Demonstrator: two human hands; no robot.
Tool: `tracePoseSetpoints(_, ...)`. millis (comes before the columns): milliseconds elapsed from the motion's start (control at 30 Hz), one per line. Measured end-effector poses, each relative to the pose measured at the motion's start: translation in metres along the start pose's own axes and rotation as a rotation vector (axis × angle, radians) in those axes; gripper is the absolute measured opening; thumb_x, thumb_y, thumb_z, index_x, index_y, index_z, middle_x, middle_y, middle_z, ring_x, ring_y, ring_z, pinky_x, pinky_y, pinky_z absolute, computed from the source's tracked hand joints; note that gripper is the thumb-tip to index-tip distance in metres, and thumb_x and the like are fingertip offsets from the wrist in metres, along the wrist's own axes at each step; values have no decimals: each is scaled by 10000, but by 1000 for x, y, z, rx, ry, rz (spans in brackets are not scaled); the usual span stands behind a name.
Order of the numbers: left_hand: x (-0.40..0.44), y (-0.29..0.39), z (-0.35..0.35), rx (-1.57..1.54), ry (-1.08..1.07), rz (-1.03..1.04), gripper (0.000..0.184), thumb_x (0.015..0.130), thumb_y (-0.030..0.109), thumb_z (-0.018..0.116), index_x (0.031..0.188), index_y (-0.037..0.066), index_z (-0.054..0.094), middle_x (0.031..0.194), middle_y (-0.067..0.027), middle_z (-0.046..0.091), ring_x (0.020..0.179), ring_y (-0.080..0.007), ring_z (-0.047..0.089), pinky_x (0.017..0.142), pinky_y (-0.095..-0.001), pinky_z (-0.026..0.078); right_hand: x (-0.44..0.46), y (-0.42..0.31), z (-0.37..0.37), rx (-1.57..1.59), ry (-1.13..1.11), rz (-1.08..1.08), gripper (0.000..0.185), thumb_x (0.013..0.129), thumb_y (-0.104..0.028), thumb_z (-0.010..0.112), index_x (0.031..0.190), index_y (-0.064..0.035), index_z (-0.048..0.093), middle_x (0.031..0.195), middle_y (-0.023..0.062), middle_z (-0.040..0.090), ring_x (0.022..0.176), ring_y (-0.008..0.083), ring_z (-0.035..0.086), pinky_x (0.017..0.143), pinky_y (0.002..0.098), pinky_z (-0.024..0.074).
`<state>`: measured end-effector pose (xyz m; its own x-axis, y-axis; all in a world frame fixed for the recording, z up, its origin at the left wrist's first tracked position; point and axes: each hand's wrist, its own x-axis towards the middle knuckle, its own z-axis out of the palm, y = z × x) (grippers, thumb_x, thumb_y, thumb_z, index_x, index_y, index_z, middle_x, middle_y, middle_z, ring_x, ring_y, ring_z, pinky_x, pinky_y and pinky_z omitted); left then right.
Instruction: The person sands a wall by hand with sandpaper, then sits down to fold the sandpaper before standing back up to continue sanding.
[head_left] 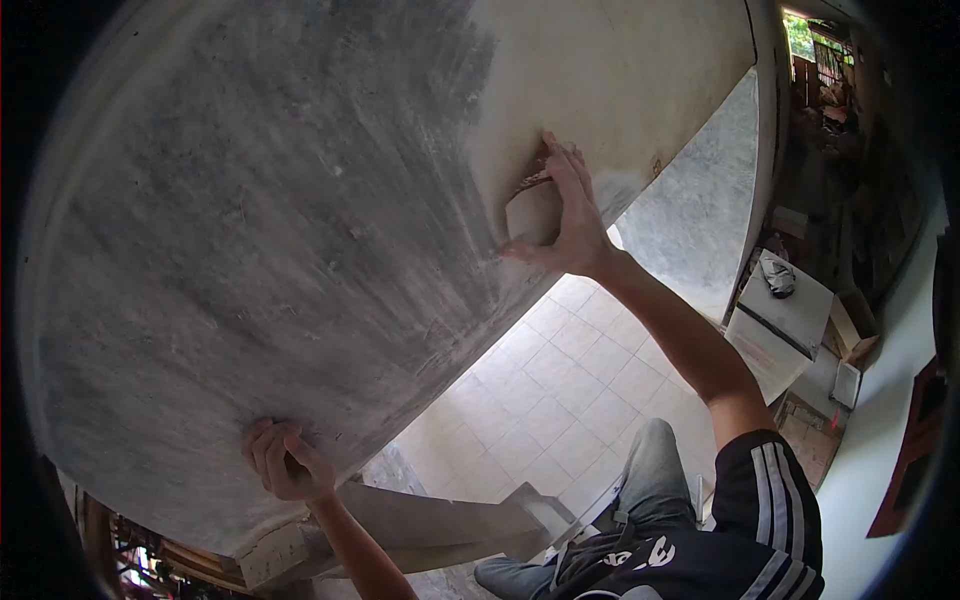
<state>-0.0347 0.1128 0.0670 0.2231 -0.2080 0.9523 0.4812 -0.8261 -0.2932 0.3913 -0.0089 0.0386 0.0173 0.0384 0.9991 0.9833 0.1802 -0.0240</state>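
A large panel [330, 230] fills the left and upper view, streaked grey over most of its face and beige at the upper right. My right hand [570, 215] is curled round a pale block [534, 213] that rests against the panel at the border between grey and beige. Lower left, my left hand [288, 460] lies against the grey part near the panel's lower edge, its fingers bent inward. Whatever it may hold is hidden in the dark gap under the fingers.
Below the panel's edge is a tiled floor [570, 370]. At the right stand a white box [785, 300] with a crumpled item on top and cardboard boxes [808, 435]. A grey curved piece [430, 520] lies below the panel, near my legs.
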Motion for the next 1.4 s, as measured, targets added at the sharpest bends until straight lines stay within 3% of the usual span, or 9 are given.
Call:
tracePoseSetpoints(100,-3,0,0,-3,-2,-24,252,943,132,504,749,25,624,744,-59,615,870,-282,601,797,-433,469,-3,8,-7,171,-28,79,842,697,-385,834,1334,-79,378,1428,288,354,1289,427,409,1082,580,254)
tracePoseSetpoints(200,-1,0,1,4,-4,-3,244,943,129,505,757,29,628,752,-58,616,872,-285,602,795,-436,471,-8,18,10,104,203,-159,791,678,-461,821,1280,-90,466,1384,273,410,1241,439,456,1058,601,280)
tracePoseSetpoints(300,0,0,0,-9,-4,-2,238,939,124,510,757,31,632,758,-62,617,874,-284,604,796,-438,472,-10,8,-1,-337,-18,-189,732,700,-493,795,1233,-80,510,1371,246,420,1259,426,435,1045,599,300)
tracePoseSetpoints(500,-2,0,-1,-9,0,-24,225,932,120,525,754,40,638,761,-61,617,870,-277,606,801,-428,476,3,-14,-4,-255,26,-94,671,670,-506,800,1213,-168,597,1327,200,443,1227,392,429,1019,549,342)
tracePoseSetpoints(800,-2,0,-1,-25,3,-22,212,916,116,544,746,27,634,765,-60,617,892,-279,593,776,-418,474,38,-40,-39,-333,-310,100,720,694,-288,776,1368,-248,524,1296,180,441,1230,380,429,1017,513,362)
tracePoseSetpoints(900,-2,2,1,-46,18,-48,214,913,114,547,737,27,632,761,-59,619,887,-279,593,778,-414,473,36,-41,-33,-489,-193,-34,658,771,-198,671,1397,-239,472,1345,209,426,1247,375,448,1019,560,359)
tracePoseSetpoints(1000,-2,1,1,-38,15,-39,226,916,121,544,728,29,630,755,-58,620,874,-281,595,781,-410,473,36,-37,-19,-455,-195,-18,652,808,-104,599,1430,-126,406,1446,262,330,1300,404,405,1030,596,333)
tracePoseSetpoints(1100,-1,2,-1,-28,3,-35,240,922,131,537,722,35,628,748,-56,623,862,-281,597,787,-407,473,31,-43,-7,-350,-236,101,674,846,34,441,1489,-49,258,1546,236,181,1398,452,240,1096,594,244)
tracePoseSetpoints(1400,-1,1,-2,-31,-3,-22,252,929,143,531,719,39,625,741,-57,630,854,-279,601,791,-411,476,9,-24,-22,-424,-264,566,610,915,-42,394,1501,-57,224,1505,336,163,1377,501,221,1110,565,227)
